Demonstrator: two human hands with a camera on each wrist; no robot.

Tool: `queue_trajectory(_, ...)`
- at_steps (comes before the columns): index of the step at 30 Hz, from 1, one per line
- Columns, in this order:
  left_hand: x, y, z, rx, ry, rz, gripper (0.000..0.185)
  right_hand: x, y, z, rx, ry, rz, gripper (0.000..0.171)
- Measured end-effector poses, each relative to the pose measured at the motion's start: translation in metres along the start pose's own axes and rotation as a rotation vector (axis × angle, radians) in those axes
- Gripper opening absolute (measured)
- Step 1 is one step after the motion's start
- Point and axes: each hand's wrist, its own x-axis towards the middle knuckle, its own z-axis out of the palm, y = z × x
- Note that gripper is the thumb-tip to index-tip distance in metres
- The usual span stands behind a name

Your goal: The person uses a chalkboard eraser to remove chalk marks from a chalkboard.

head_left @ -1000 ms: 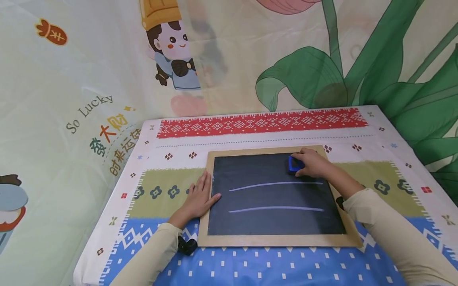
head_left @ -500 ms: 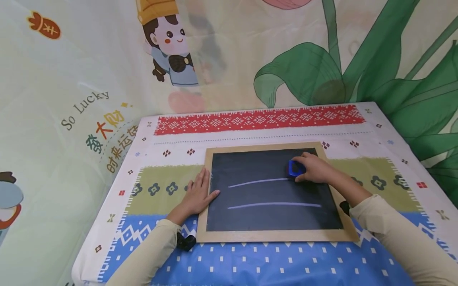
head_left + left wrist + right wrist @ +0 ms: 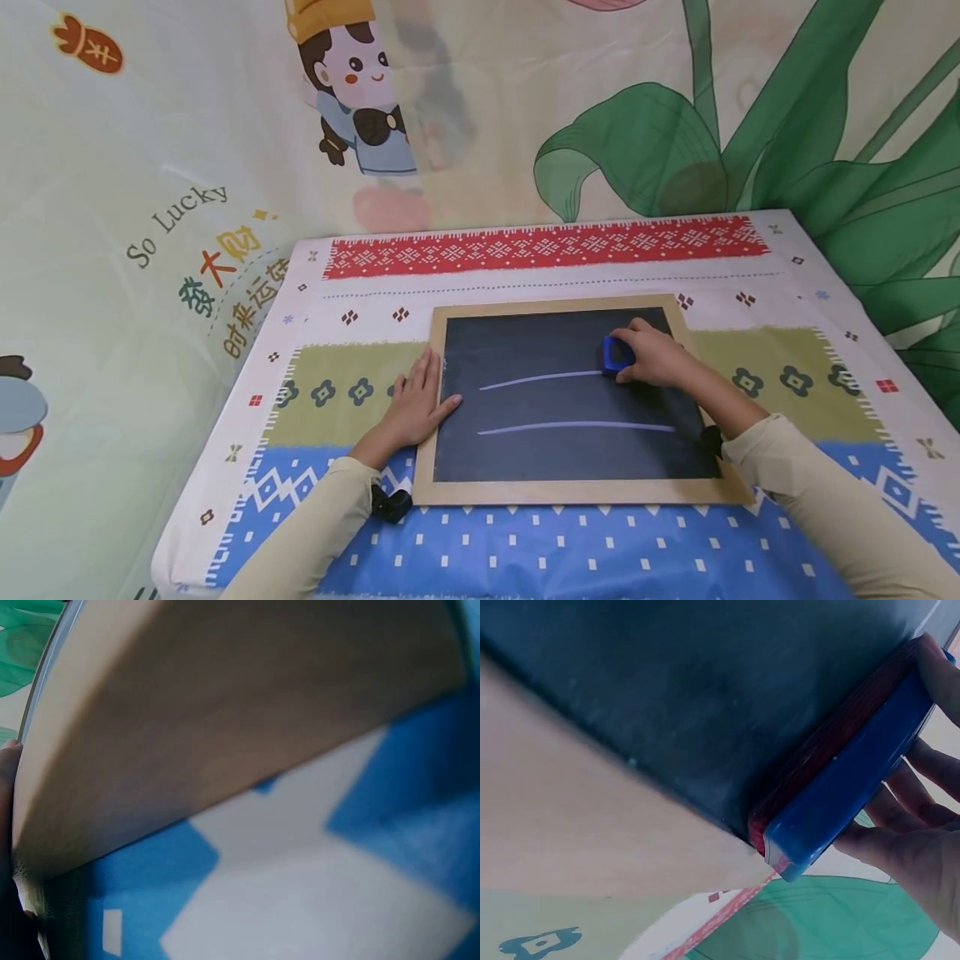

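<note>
Two chalk lines (image 3: pixel 576 427) crossed the chalkboard (image 3: pixel 525 450) lying flat on the bench (image 3: pixel 525 550) in my head view. My right hand (image 3: pixel 654 357) gripped a blue eraser (image 3: pixel 615 354) at the upper line's right end. Only the right wrist view showed its red felt (image 3: pixel 832 739) pressed on the dark slate. My left hand (image 3: pixel 412 408) rested flat, fingers straight, on the wooden frame's left edge.
</note>
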Motion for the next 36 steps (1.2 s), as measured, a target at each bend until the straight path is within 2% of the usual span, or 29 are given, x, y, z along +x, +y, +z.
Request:
queue_trajectory(9, -0.001, 0.003, -0.001, -0.016, 0.021, 0.009, 0.082, 0.005, -0.019, 0.006, 0.024, -0.029, -0.01, 0.069)
queue_trajectory(19, 0.0, 0.003, 0.001, -0.025, 0.02, -0.002, 0.081, 0.013, -0.045, 0.014, 0.007, -0.033, -0.094, 0.068)
queue_trajectory(36, -0.001, 0.005, -0.001, -0.021, 0.021, -0.006, 0.082, 0.021, -0.069, 0.022, -0.018, -0.019, -0.17, 0.067)
